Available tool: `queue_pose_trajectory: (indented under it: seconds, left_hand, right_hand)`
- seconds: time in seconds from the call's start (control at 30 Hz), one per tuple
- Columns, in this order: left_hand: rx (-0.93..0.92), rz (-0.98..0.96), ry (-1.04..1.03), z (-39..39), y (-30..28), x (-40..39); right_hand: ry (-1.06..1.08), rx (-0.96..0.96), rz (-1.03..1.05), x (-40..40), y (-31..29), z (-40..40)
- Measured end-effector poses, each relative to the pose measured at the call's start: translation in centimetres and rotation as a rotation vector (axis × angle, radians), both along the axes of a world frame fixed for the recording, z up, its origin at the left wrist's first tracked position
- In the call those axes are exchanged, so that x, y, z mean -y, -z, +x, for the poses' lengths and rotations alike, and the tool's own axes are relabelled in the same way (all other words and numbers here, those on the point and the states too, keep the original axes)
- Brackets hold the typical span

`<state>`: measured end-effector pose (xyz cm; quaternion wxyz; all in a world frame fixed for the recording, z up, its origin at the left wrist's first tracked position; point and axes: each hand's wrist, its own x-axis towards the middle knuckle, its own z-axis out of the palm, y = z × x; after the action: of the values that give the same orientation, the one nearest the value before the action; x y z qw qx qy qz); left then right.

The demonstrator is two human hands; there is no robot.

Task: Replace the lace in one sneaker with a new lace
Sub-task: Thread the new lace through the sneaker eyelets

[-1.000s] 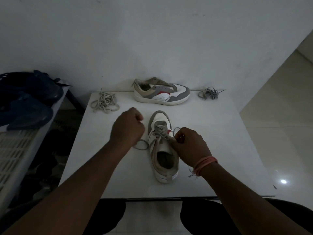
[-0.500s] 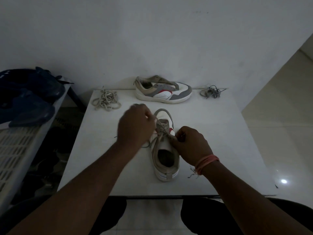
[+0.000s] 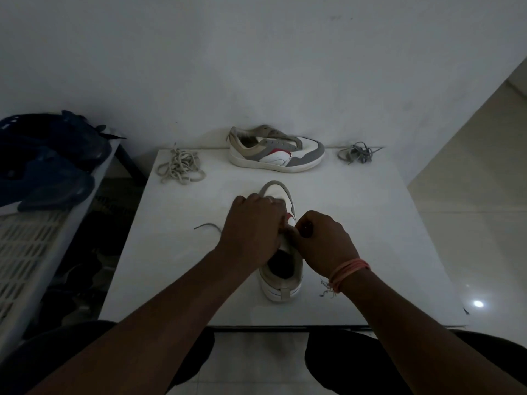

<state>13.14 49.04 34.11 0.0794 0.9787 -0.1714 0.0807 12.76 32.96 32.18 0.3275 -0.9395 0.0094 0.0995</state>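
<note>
A white and grey sneaker (image 3: 281, 277) stands in the middle of the white table (image 3: 356, 223), toe pointing away from me. My left hand (image 3: 253, 223) lies curled over its lacing area and hides the eyelets. My right hand (image 3: 322, 240) is curled at the sneaker's right side, pinching the grey lace near the tongue. One loose end of that lace (image 3: 206, 226) trails on the table to the left. A coiled beige lace (image 3: 180, 166) lies at the back left and a grey lace (image 3: 358, 152) at the back right.
A second sneaker (image 3: 275, 149) without laces lies on its side at the back edge against the wall. A slatted white rack (image 3: 31, 246) with dark blue cloth (image 3: 48, 158) stands left of the table. Tiled floor opens to the right.
My left hand has moved right from beside the sneaker onto its lacing, meeting the right hand. The lace loop at the left has shrunk to a short trailing end.
</note>
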Motion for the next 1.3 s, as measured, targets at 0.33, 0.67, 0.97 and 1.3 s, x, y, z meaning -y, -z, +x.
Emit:
queue_pose_trajectory:
  seconds: [0.33, 0.67, 0.97, 1.3]
  left_hand:
    - [-0.559, -1.464, -0.508, 3.4, -4.4, -3.4]
    - [-0.137, -1.304, -0.708, 4.7, -4.1, -6.1]
    - [-0.043, -0.027, -0.214, 2.6, -2.2, -3.2]
    - [-0.19, -0.456, -0.452, 2.7, -2.6, -3.2]
  right_hand:
    - [-0.013, -0.01, 0.008, 0.1, 0.2, 0.2]
    - [-0.012, -0.023, 0.005, 0.0, 0.1, 0.1]
    - [-0.025, 0.013, -0.012, -0.4, -0.2, -0.1]
    - [-0.036, 0.011, 0.012, -0.3, 0.2, -0.1]
